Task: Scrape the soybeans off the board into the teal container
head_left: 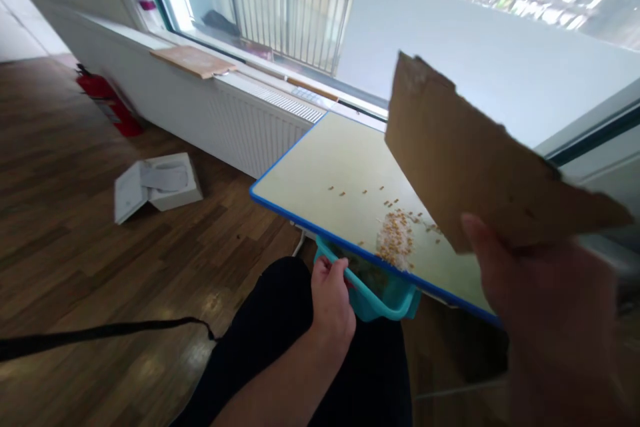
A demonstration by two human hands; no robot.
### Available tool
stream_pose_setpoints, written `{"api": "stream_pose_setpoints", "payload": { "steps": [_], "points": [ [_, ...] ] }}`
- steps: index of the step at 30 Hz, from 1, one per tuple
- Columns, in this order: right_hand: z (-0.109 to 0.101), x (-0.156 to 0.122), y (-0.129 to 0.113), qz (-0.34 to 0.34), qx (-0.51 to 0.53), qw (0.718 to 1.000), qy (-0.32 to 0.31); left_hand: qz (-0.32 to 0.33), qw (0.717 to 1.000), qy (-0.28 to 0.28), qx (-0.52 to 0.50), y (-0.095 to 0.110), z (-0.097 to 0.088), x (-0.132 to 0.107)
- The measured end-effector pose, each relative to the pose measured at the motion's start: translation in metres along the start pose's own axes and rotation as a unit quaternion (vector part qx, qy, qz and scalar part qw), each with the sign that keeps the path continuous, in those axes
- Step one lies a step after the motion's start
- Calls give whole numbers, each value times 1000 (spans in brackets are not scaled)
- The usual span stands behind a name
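My right hand, close to the camera and blurred, is closed on the lower edge of a torn brown cardboard sheet raised above the table. My left hand grips the rim of a teal plastic container held under the near edge of the blue-rimmed table. A small heap of yellow grains lies on the table by that edge, just above the container, with several loose grains scattered farther in.
An open white box lies on the wooden floor to the left. A white radiator runs under the window, with a wooden board on the sill. A red fire extinguisher lies by the wall. A black strap crosses the floor.
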State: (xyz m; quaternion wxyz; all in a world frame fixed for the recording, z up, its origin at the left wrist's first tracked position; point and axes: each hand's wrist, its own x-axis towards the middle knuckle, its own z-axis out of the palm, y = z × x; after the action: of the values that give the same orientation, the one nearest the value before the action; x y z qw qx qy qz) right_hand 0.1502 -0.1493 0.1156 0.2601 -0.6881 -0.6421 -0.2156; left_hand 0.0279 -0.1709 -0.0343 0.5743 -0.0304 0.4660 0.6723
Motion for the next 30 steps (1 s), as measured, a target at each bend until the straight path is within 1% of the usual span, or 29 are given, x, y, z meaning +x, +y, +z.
{"api": "stream_pose_setpoints", "payload": {
  "steps": [1, 2, 3, 4, 5, 7, 8, 9, 10, 11, 13, 15, 16, 20, 22, 25, 27, 30],
  "points": [
    [16, 30, -7, 15, 59, 998, -21, 2, 1000, 1, -4, 1, 0, 0],
    [35, 59, -16, 10, 142, 988, -64, -2, 1000, 2, -10, 2, 1, -1],
    [57, 85, -27, 1, 235, 965, -116, -8, 1000, 5, -16, 3, 2, -2],
    [82, 108, -36, -8, 327, 930, -165, -15, 1000, 9, -21, 4, 3, -3],
    [107, 125, -45, -10, 415, 884, -215, -23, 999, 15, -25, 5, 4, -5],
    [154, 146, -55, -9, 454, 858, -240, -34, 999, 24, -31, 5, 5, -8],
    [174, 150, -56, 3, 501, 827, -254, -36, 998, 25, -33, 5, 5, -9],
    [189, 151, -55, 10, 540, 796, -273, -37, 998, 23, -36, 4, 5, -10],
    [201, 149, -52, 9, 562, 775, -289, -35, 998, 20, -40, 3, 6, -11],
    [208, 146, -47, 6, 574, 762, -300, -32, 998, 18, -42, 2, 6, -12],
    [212, 137, -36, 1, 578, 753, -315, -24, 999, 24, -41, 1, 8, -13],
    [207, 130, -26, -3, 577, 747, -330, -17, 999, 37, -35, 0, 9, -13],
    [203, 128, -21, -8, 581, 738, -342, -16, 998, 43, -33, 0, 10, -13],
    [192, 125, -9, -45, 613, 681, -397, -16, 997, 65, -25, -3, 11, -10],
    [191, 125, -4, -64, 617, 665, -417, -4, 997, 76, -19, -5, 11, -8],
    [193, 127, 3, -74, 606, 665, -430, 11, 997, 71, -18, -6, 10, -8],
    [194, 128, 8, -62, 601, 670, -432, 18, 997, 70, -19, -6, 9, -8],
    [194, 128, 14, -45, 605, 665, -436, 40, 996, 80, -19, -3, 5, -6]
  ]
}}
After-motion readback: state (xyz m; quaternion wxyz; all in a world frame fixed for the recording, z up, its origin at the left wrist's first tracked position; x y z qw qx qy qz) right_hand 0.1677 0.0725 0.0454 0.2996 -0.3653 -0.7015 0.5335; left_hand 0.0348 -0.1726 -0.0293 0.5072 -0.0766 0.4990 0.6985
